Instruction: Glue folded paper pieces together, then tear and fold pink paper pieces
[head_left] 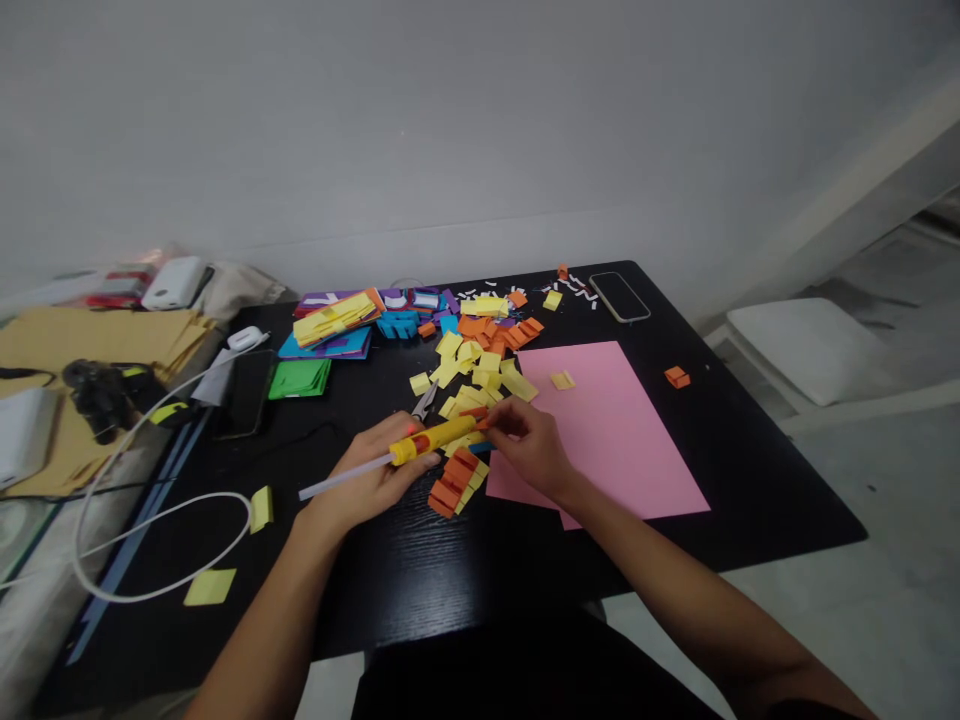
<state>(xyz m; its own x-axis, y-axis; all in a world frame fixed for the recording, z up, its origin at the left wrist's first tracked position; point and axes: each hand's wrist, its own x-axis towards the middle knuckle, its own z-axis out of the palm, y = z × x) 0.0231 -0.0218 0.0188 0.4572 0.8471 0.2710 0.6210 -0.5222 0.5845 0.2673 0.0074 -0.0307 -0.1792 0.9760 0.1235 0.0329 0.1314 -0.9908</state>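
Note:
A yellow glue gun [435, 438], with a pale glue stick [345, 476] poking out of its back end, lies in the grip of my left hand [379, 465]. Its front points right, toward my right hand [529, 445]. The fingers of that hand are pinched on a small orange paper piece [484, 421] close to the gun's front. Folded yellow paper pieces [469, 375] are heaped just beyond my hands. Below the gun rests a strip of orange folded paper [453, 482]. Scissors [425, 400] lie partly hidden behind my left hand.
Pink paper sheets [600, 430] lie at the right, with a yellow folded piece [562, 380] on top. A phone [619, 297] sits at the far right. Stacked coloured papers [337, 320], a green paper stack [300, 379] and a looping white cable [161, 595] are at the left.

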